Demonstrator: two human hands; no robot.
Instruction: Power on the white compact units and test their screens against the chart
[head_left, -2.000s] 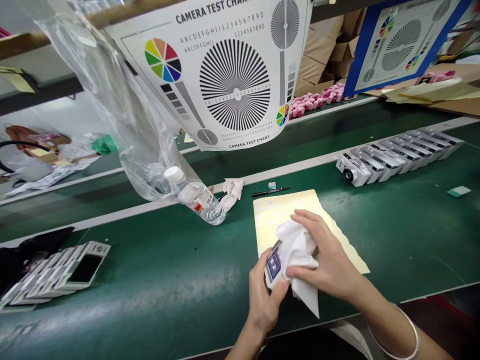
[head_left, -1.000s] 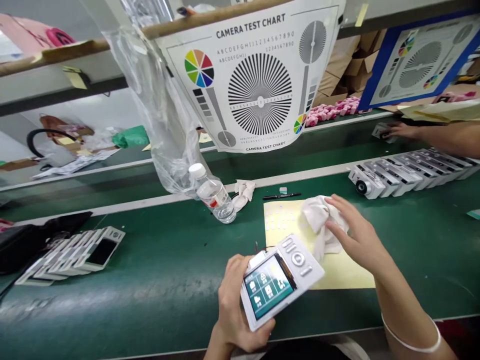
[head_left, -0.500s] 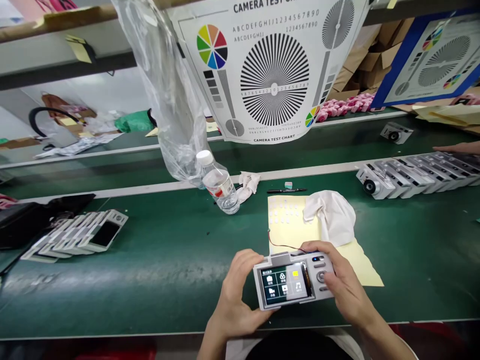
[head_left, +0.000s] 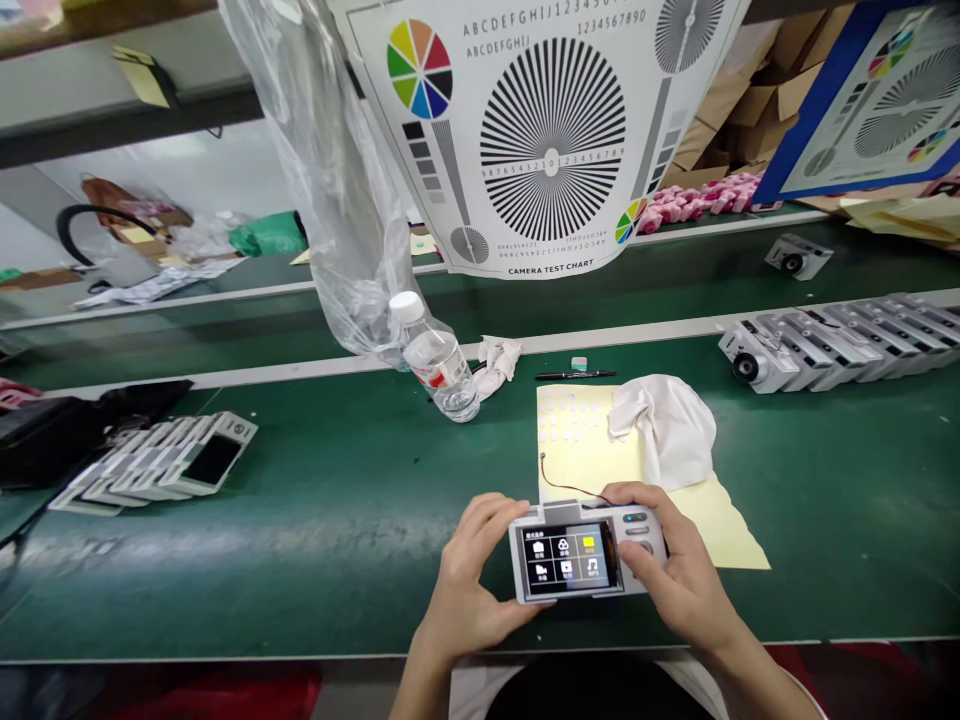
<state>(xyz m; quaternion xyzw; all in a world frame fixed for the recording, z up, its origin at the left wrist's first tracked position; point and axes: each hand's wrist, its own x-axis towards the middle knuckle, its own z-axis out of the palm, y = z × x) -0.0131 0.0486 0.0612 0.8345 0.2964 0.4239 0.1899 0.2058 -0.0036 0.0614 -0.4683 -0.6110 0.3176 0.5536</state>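
At the left of the green bench (head_left: pixel 337 560) lies a black item (head_left: pixel 45 440), and touching or just beside it is a row of white units (head_left: pixel 214 460), leaning on 1 another, the rightmost showing its dark screen. Further right and far, a clear plastic sheet (head_left: pixel 330 180) hangs down near a tilted bottle (head_left: pixel 439 370), with a crumpled tissue (head_left: pixel 496 365) just to its right.

Near me, my left hand (head_left: pixel 471 585) is clamped on the left end of the camera (head_left: pixel 566 555), fingers at the top corner and thumb along the lower edge. I have it above the near side of the bench, its screen towards me, lit with 6 icons in 2 rows of 3, the upper right icon yellow. A thin wire (head_left: pixel 566 489) runs from its top to the yellow paper (head_left: pixel 581 465) behind. Far beyond hangs a test chart (head_left: pixel 553 160); a pen (head_left: pixel 576 375) lies just past the paper, and a white cloth (head_left: pixel 667 430) partly covers it. My right hand (head_left: pixel 679 575) is clamped on the camera's right end, fingers over the top, thumb at the buttons.

At the far right is a leaning row of cameras (head_left: pixel 847 345), with 1 lone camera (head_left: pixel 796 257) beyond.
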